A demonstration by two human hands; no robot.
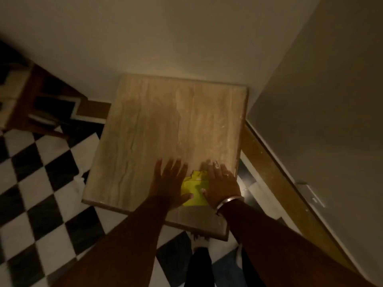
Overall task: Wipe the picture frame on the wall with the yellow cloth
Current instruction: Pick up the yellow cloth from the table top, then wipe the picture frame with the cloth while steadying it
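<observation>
A yellow cloth (pixel 195 188) lies folded on a beige stone-look table top (pixel 157 129), near its front right edge. My left hand (pixel 169 183) rests flat beside the cloth's left side, fingers spread, thumb touching the cloth. My right hand (pixel 220 183) lies flat over the cloth's right part, with rings and a silver bracelet on the wrist. Neither hand grips the cloth. No picture frame shows in the view.
The table stands in a corner against pale walls (pixel 186 38). A black-and-white checkered floor (pixel 41 193) spreads to the left. A dark wooden chair or shelf (pixel 31 100) stands at far left. A wooden baseboard (pixel 275 175) runs along the right wall.
</observation>
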